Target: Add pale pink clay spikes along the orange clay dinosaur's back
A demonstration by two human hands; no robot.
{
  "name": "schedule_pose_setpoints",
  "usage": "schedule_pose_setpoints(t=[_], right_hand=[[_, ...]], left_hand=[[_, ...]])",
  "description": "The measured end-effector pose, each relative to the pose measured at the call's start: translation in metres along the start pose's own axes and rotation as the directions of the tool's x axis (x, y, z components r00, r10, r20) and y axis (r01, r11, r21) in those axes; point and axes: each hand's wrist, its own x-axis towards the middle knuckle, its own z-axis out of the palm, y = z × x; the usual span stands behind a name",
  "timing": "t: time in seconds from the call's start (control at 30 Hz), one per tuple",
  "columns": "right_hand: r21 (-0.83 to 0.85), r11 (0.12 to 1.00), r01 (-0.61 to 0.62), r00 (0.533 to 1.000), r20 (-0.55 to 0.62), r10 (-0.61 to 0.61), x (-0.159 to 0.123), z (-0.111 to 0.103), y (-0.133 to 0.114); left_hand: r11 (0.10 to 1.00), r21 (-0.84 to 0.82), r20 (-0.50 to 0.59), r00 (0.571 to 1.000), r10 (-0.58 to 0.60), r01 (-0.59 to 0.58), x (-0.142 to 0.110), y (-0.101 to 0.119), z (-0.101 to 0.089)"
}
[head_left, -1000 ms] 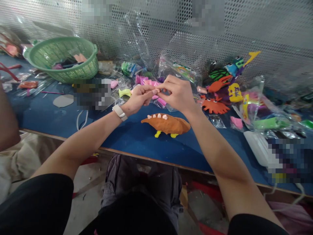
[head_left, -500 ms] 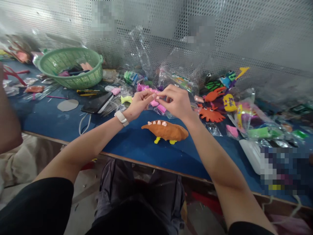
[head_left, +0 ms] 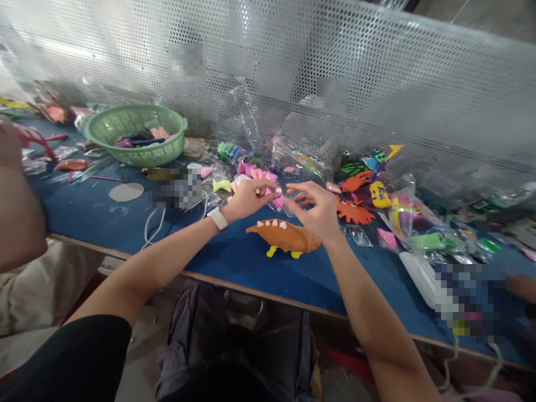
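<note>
My left hand [head_left: 253, 198], with a white band at the wrist, pinches a small pale pink bit of clay [head_left: 278, 191] between thumb and forefinger. To its right, my right hand [head_left: 316, 206] has thumb and fingers apart, with nothing seen between them. Just below both hands lies a brown clay animal figure [head_left: 288, 237] on the blue table [head_left: 238, 268]. Several pale pink bumps [head_left: 275, 223] line its upper edge toward the narrow left end. Yellow clay feet [head_left: 271, 252] stick out underneath. The right hand's wrist overlaps the figure's right end.
A green basket [head_left: 138, 156] holds wrapped pieces at the back left. Orange clay crab [head_left: 355, 211], packets of coloured clay [head_left: 427, 241] and a white case [head_left: 419, 276] lie to the right. A grey disc [head_left: 126, 192] lies left. Another person's arm [head_left: 20, 212] is at the far left.
My right hand has drawn away from the left, its fingers spreading. The pale pink bit stays in my left fingertips. The whole view has shifted downward in the picture.
</note>
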Motion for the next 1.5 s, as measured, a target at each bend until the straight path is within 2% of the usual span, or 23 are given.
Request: schedule_pose_setpoints(t=[0.07,0.17,0.23,0.33,0.43,0.57,0.73,0.93,1.17,1.33,1.5], right_hand=[[0.033,0.999,-0.020,0.996,-0.091,0.023,-0.011,-0.003,-0.001],[0.014,0.997,0.073,0.988,-0.137,-0.070,-0.021,-0.003,-0.001],[-0.004,0.992,0.130,0.982,-0.135,-0.129,-0.023,-0.001,-0.001],[-0.006,0.989,0.148,0.977,-0.155,-0.147,-0.024,0.005,-0.002],[-0.012,0.987,0.161,0.967,-0.198,-0.160,-0.024,0.009,-0.003],[-0.050,0.987,0.155,0.955,-0.249,-0.163,-0.026,0.011,-0.004],[-0.029,0.990,0.135,0.963,-0.231,-0.139,-0.028,0.012,-0.005],[0.002,0.997,0.080,0.969,-0.234,-0.078,-0.028,0.012,-0.005],[0.060,0.994,0.088,0.967,-0.245,-0.070,-0.028,0.013,-0.005],[0.030,0.999,0.044,0.975,-0.220,-0.037,-0.027,0.011,-0.006],[-0.008,0.995,0.101,0.968,-0.230,-0.100,-0.025,0.010,-0.004]], left_hand=[[0.983,0.124,-0.010,0.990,0.139,-0.137,-0.004,0.002,0.002],[0.927,0.227,0.008,0.952,0.306,-0.299,-0.011,0.005,0.008],[0.898,0.257,0.005,0.930,0.368,-0.357,-0.014,0.006,0.011],[0.873,0.278,0.002,0.909,0.418,-0.402,-0.015,0.007,0.013],[0.866,0.287,0.034,0.907,0.419,-0.410,-0.016,0.008,0.012],[0.888,0.273,0.074,0.928,0.365,-0.371,-0.017,0.012,0.011],[0.914,0.256,-0.040,0.941,0.335,-0.314,-0.017,0.022,0.011],[0.907,0.243,-0.068,0.927,0.368,-0.343,-0.016,0.026,0.012],[0.943,0.201,-0.119,0.949,0.291,-0.264,-0.017,0.033,0.012],[0.930,0.225,-0.104,0.942,0.318,-0.290,-0.016,0.032,0.011],[0.876,0.278,-0.087,0.898,0.432,-0.394,-0.014,0.026,0.010]])
